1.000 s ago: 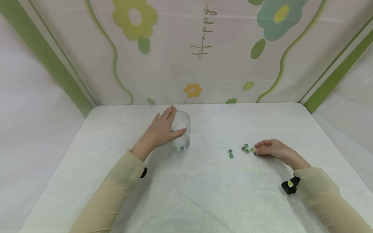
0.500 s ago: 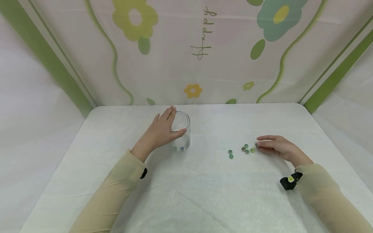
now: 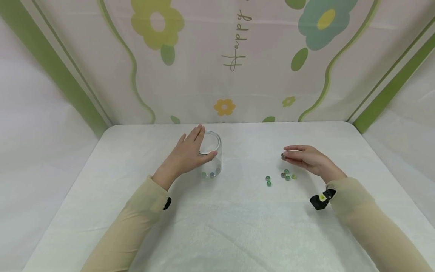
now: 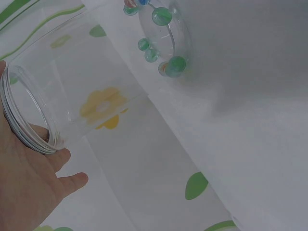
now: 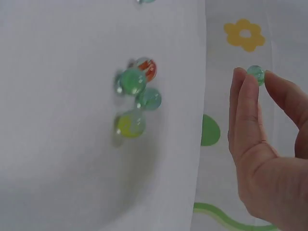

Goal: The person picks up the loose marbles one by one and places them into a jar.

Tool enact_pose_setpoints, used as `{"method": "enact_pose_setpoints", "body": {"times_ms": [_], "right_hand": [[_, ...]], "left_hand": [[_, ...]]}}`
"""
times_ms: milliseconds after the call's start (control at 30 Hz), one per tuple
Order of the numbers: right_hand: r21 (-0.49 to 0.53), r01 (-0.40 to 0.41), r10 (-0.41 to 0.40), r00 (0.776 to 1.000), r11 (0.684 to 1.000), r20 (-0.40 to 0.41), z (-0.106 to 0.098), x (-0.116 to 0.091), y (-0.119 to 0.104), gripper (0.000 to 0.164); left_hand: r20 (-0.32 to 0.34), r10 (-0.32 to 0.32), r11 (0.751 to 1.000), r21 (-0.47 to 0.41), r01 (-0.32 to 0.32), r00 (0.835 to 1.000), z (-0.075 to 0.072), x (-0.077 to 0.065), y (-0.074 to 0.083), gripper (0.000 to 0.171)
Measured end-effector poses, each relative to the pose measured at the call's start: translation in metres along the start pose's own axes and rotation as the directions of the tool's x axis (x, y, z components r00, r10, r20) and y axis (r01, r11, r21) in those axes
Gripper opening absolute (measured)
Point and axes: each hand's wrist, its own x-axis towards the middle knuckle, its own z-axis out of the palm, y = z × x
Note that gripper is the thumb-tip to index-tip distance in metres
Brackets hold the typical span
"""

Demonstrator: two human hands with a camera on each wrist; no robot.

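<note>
A clear jar [image 3: 215, 160] stands upright at the back, left of the table's middle, with several marbles [image 3: 212, 175] on its bottom. My left hand [image 3: 185, 153] holds the jar near its rim, thumb in front and fingers along the far left side. Above the table on the right, my right hand [image 3: 310, 160] pinches a green marble [image 5: 256, 74] between thumb and fingertips. Below it lie several loose marbles [image 3: 287, 177], green, yellow-green and one with red. A little to their left sit two green marbles [image 3: 268, 181].
A white cloth [image 3: 224, 226] covers the table. Behind its back edge hangs a curtain [image 3: 197, 83] printed with flowers, and white fabric rises on both sides. A black wrist camera [image 3: 321, 200] sits at the right cuff.
My right hand has lifted a marble from the right end of the loose group and moved it up and left. The left hand and the jar have stayed put.
</note>
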Motion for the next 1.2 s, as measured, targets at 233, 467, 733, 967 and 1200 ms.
{"method": "enact_pose_setpoints", "body": {"times_ms": [233,467,733,967,1200], "right_hand": [[-0.003,0.065,-0.065,0.998,0.998,0.005,0.035,0.005,-0.028,0.046],[0.099,0.105,-0.110,0.993,0.990,0.047,0.073,0.008,-0.054,0.029],[0.062,0.143,-0.147,0.987,0.988,0.071,0.111,0.012,-0.070,0.039],[0.059,0.184,-0.189,0.978,0.981,0.090,0.141,0.016,-0.082,0.039],[0.038,0.189,-0.192,0.977,0.981,0.094,0.166,0.019,-0.090,0.044]], "left_hand": [[-0.002,0.003,1.000,-0.004,-0.003,1.000,-0.001,0.000,0.000,0.091],[-0.003,0.003,1.000,0.002,-0.003,1.000,0.000,-0.001,-0.001,0.091],[-0.004,0.002,1.000,0.006,-0.002,1.000,0.000,0.000,-0.002,0.092],[0.009,-0.017,1.000,0.018,0.016,1.000,-0.002,0.000,-0.003,0.091],[0.011,-0.015,1.000,0.016,0.015,1.000,-0.002,0.001,-0.004,0.091]]}}
